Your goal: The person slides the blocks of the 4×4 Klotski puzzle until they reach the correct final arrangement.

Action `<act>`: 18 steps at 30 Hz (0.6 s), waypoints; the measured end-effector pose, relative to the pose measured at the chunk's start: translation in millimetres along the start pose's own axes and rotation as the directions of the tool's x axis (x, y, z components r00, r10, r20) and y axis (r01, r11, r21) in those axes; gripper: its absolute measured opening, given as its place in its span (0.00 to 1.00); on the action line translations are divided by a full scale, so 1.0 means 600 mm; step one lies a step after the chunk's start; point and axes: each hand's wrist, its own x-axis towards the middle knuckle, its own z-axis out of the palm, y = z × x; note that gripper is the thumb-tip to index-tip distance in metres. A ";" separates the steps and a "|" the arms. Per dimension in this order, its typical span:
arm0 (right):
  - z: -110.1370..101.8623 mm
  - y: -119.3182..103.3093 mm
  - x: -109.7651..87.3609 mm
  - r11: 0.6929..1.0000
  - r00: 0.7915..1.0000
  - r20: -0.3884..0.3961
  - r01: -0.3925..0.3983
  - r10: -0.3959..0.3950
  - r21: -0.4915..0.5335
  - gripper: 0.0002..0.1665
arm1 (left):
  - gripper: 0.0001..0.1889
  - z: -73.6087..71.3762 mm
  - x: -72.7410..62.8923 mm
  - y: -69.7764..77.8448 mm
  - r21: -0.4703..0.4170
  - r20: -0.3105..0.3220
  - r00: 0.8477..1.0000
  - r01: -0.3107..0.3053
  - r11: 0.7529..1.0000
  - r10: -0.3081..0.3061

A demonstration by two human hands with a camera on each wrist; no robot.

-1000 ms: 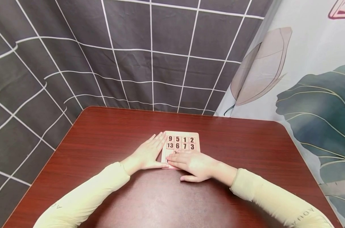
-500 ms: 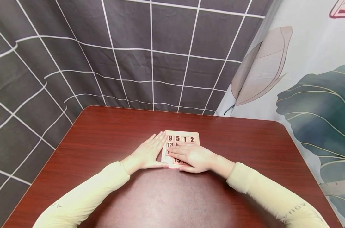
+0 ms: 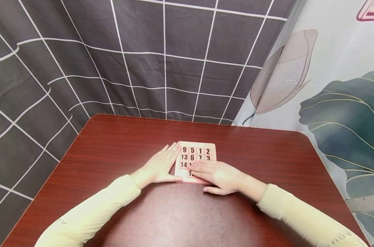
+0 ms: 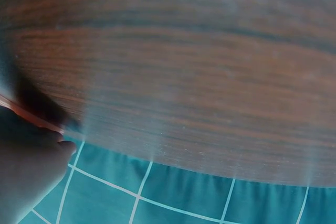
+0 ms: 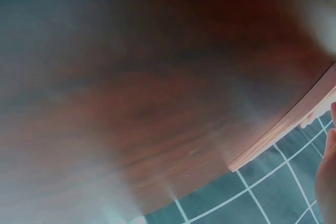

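Seeming light and stiff, the number board (image 3: 196, 144) is best rim-held; nine o'clock is touched by the left hand (image 3: 160, 166), four covered by the right hand (image 3: 220, 175), fingers outstretched.

Dark grey, white-gridded curtain (image 3: 187, 34) across the upper left and leaf-print curtain (image 3: 353, 106) at right screen an indoor nook, its wider setting unclear, around a reddish wood-grain table (image 3: 128, 137) below.

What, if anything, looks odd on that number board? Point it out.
Top-row tiles on the number board read 9, 5, 1, 2, out of counting order. No damage shows, though the right hand covers part.
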 end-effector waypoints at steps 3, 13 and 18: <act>0.003 -0.003 -0.009 1.000 1.000 -0.008 0.027 -0.027 -0.016 0.38 | 0.61 0.002 0.000 -0.001 0.003 -0.008 1.000 -0.001 1.000 0.001; 0.013 -0.008 0.017 1.000 1.000 0.008 0.022 -0.022 -0.015 0.40 | 0.61 0.005 -0.001 -0.002 0.006 -0.006 1.000 0.001 1.000 -0.001; 0.013 -0.011 0.037 1.000 1.000 0.018 0.019 -0.019 -0.005 0.40 | 0.61 0.007 0.001 -0.001 0.016 -0.018 1.000 -0.003 1.000 0.003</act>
